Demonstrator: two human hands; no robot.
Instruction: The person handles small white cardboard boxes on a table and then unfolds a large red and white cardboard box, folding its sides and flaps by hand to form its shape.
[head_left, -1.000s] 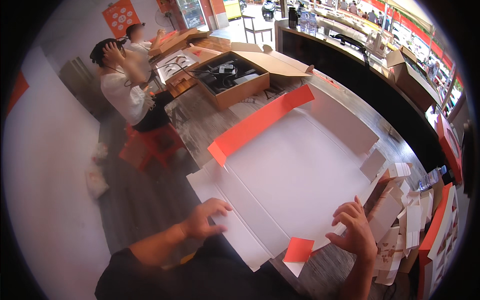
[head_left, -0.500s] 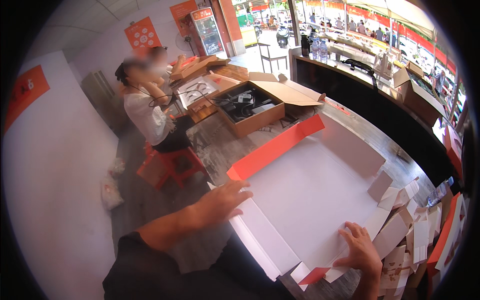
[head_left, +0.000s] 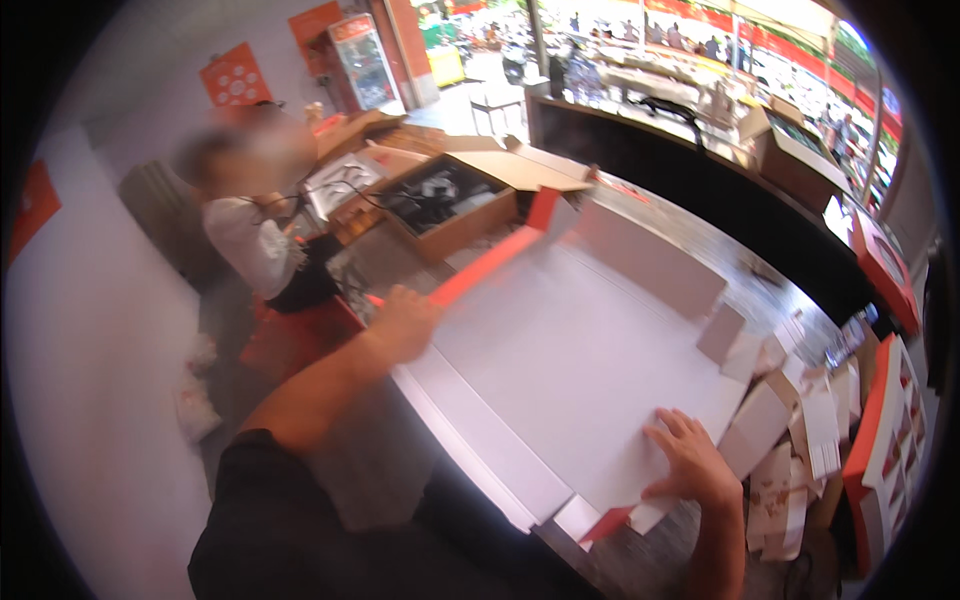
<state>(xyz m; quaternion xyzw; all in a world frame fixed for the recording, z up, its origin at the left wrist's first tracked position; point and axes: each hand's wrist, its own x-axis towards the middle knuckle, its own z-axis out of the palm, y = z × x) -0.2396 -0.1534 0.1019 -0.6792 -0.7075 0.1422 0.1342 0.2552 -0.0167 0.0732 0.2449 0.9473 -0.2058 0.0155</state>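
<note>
Our left hand [head_left: 400, 322] has moved up from the near corner to the long red flap [head_left: 490, 268] of the big white box sheet [head_left: 580, 350], and its fingers now grip that flap, which stands up more than before. Our right hand [head_left: 690, 465] has stayed low, fingers spread flat, pressing the sheet down near the small red corner [head_left: 608, 522]. The sheet lies on the tabletop [head_left: 740, 262], so one side wall is now being folded up.

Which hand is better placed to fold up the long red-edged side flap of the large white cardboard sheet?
Left. The left hand already touches the red-edged flap; the right hand presses the sheet's near corner, far away.
</note>
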